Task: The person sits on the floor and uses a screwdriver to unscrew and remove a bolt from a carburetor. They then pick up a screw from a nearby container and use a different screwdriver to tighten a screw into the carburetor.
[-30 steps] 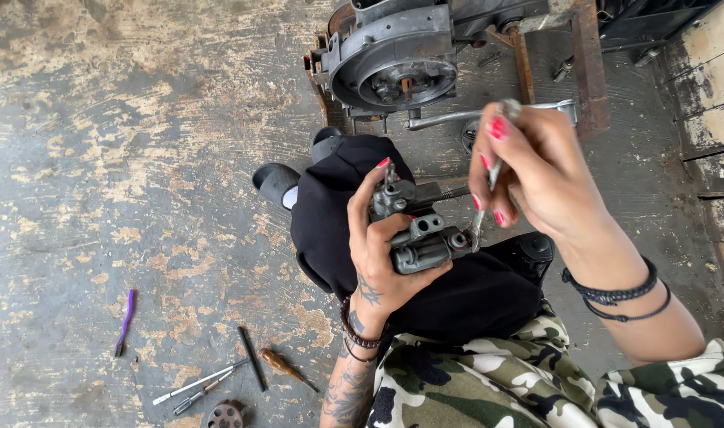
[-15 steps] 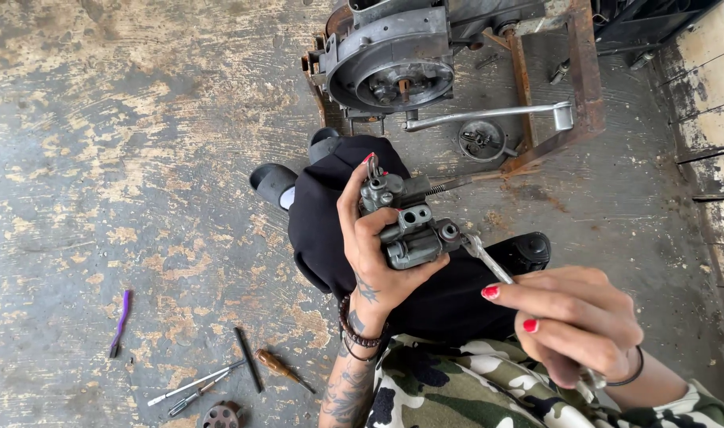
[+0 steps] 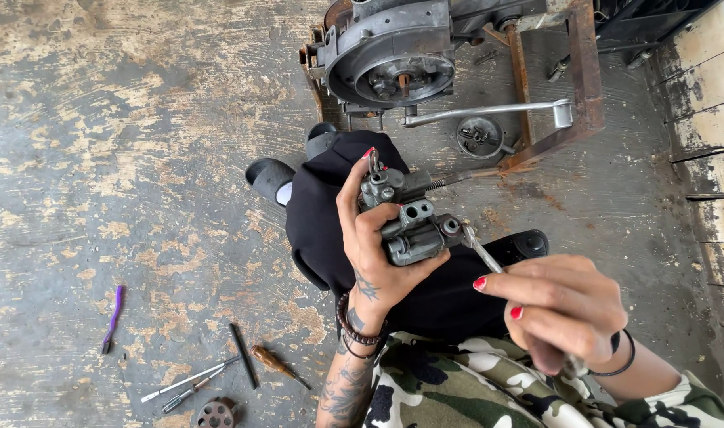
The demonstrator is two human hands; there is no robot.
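So the left hand [image 3: 375, 252] has its fingers wrapped tight around a small metal carburetor [image 3: 409, 222], held up over the lap above the black trousers [image 3: 322, 214], with a spring and rod sticking out the top toward the rusty frame [image 3: 584, 87]. The right hand [image 3: 564, 309] is pinched closed on a slim metal tool [image 3: 481, 252], its tip sitting right at a port on the carb's side. I'd guess the carb is dense for its size, rigid cast metal and probably a bit oily, so cupping the fat body like that looks safer than grabbing the thin linkage bits, which seem bendable. The engine case [image 3: 393, 47] sits beyond the knees, and a screwdriver [image 3: 276, 364] and purple brush [image 3: 113, 317] lie well off on the concrete floor [image 3: 100, 158].
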